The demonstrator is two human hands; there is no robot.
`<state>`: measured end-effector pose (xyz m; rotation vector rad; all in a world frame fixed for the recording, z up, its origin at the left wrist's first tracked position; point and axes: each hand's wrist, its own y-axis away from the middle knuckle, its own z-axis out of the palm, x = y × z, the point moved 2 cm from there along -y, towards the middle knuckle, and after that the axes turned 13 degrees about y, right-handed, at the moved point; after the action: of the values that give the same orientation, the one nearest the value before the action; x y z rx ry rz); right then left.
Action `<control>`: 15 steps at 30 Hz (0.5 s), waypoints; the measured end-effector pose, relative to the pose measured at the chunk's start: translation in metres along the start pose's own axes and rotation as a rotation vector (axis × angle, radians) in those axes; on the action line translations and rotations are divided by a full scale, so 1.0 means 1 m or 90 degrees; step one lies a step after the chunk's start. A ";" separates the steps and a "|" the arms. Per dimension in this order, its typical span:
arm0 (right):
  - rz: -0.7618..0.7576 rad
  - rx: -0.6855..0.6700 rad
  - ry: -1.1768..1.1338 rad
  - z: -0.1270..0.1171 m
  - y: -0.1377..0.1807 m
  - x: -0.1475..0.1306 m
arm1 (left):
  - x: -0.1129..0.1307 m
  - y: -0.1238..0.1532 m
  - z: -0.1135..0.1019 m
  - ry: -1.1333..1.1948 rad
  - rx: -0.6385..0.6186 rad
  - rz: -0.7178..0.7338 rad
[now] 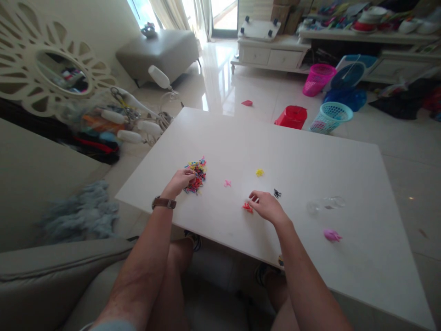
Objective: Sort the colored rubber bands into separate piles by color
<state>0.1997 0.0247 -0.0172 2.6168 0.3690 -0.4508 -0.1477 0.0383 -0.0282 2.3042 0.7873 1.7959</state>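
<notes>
My left hand (183,179) is at a mixed heap of tiny colourful plastic pieces (199,181), its thumb and fingers pressed together over the heap; what lies between them is hidden. My right hand (265,204) hovers beside a small group of red pieces (247,208), its fingers bent and slightly apart, with nothing visible in them. Close by on the white table (220,138) are a pink group (228,183), a yellow group (259,173) and a black group (277,193). The pieces are too small to name.
A clear plastic bottle or jar (325,205) lies to the right, with a purple-pink item (332,236) nearer me. Past the table's far edge stand a red bin (292,117) and a light-blue basket (330,117). A white lamp fixture (148,126) is beside the left edge.
</notes>
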 end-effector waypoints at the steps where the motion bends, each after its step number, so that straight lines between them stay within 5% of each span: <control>1: -0.001 -0.001 0.000 0.000 0.000 0.000 | 0.001 0.002 0.004 0.069 -0.017 -0.022; 7: -0.034 0.024 -0.044 -0.001 -0.001 -0.005 | 0.015 0.028 0.047 0.417 -0.210 -0.136; 15: -0.126 0.116 -0.534 -0.003 0.000 -0.024 | 0.031 0.071 0.112 0.590 -0.391 -0.188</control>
<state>0.1785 0.0223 -0.0056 2.2848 0.2988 -1.6209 -0.0149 0.0164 -0.0060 0.8911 0.4862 2.4588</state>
